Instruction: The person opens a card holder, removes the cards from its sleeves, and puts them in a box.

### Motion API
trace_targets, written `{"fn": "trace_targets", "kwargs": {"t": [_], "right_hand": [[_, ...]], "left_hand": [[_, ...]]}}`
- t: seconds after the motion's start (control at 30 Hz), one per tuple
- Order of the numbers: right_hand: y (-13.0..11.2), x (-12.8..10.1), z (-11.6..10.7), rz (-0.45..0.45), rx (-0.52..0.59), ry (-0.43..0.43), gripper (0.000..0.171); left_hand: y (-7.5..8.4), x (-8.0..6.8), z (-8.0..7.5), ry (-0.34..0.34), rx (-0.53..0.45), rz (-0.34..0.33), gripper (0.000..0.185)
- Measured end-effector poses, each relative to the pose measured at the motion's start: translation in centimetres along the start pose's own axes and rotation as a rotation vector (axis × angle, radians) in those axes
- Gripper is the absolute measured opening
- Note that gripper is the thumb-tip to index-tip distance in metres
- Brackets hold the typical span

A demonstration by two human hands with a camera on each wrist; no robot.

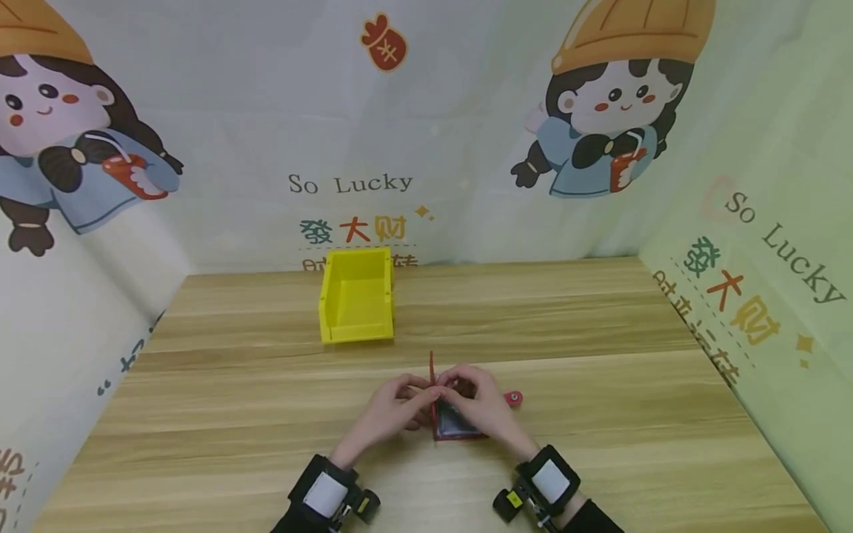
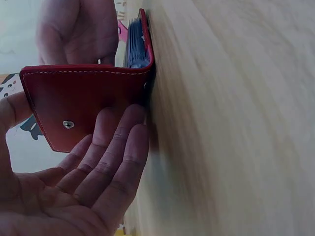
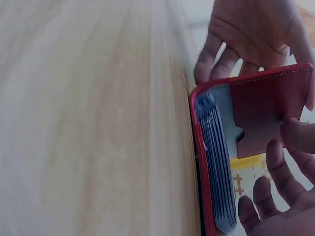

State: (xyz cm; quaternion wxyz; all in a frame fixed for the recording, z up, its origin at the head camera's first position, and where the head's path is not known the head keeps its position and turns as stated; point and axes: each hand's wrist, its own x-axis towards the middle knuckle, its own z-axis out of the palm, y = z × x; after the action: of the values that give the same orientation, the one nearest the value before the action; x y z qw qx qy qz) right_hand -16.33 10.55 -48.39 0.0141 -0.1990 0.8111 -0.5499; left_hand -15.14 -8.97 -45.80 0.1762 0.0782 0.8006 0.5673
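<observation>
A red card wallet (image 1: 456,428) lies on the wooden table (image 1: 600,355) with its cover (image 1: 432,370) raised upright. My left hand (image 1: 393,407) holds the cover from the left. Its fingers (image 2: 103,162) lie along the outer face (image 2: 88,98) below the snap stud (image 2: 68,124), and the thumb meets the free edge. My right hand (image 1: 483,407) holds it from the right, thumb on the inner face (image 3: 266,113). Blue-grey card sleeves (image 3: 216,167) show fanned inside. The snap tab (image 1: 513,400) sticks out to the right.
A yellow open bin (image 1: 356,307) stands beyond the hands near the back wall, left of centre. Printed cartoon backdrops close off the back and both sides of the table. Bare wood stretches left and right of the hands.
</observation>
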Motion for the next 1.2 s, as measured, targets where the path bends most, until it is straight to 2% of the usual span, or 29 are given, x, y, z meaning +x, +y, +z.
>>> {"fn": "trace_targets", "kwargs": {"t": [0.13, 0.27, 0.37, 0.6, 0.83, 0.97, 1.2], "right_hand": [[-0.3, 0.1, 0.6, -0.008, -0.093, 0.028, 0.009], [-0.6, 0.3, 1.4, -0.053, -0.197, 0.060, 0.011], [-0.7, 0.5, 1.9, -0.084, -0.270, 0.065, 0.012], [-1.1, 0.4, 2.5, -0.085, -0.384, 0.006, 0.011], [-1.0, 0.3, 2.7, -0.029, -0.395, -0.046, 0.014], [-0.9, 0.2, 2.8, -0.023, -0.399, -0.060, 0.014], [-1.0, 0.1, 2.9, -0.030, -0.422, -0.076, 0.014]], "left_hand": [[0.0, -0.5, -0.9, 0.009, 0.022, 0.038, 0.040], [0.1, -0.8, -1.7, 0.039, 0.092, 0.092, 0.031], [0.0, -1.0, -2.1, 0.079, 0.144, 0.095, 0.026], [-0.5, -1.3, -2.7, 0.177, 0.269, 0.058, 0.021], [-0.8, -1.8, -3.0, 0.232, 0.318, -0.027, 0.011], [-1.1, -1.8, -2.9, 0.257, 0.334, -0.052, 0.007], [-1.8, -1.7, -3.2, 0.253, 0.368, -0.096, 0.032]]}}
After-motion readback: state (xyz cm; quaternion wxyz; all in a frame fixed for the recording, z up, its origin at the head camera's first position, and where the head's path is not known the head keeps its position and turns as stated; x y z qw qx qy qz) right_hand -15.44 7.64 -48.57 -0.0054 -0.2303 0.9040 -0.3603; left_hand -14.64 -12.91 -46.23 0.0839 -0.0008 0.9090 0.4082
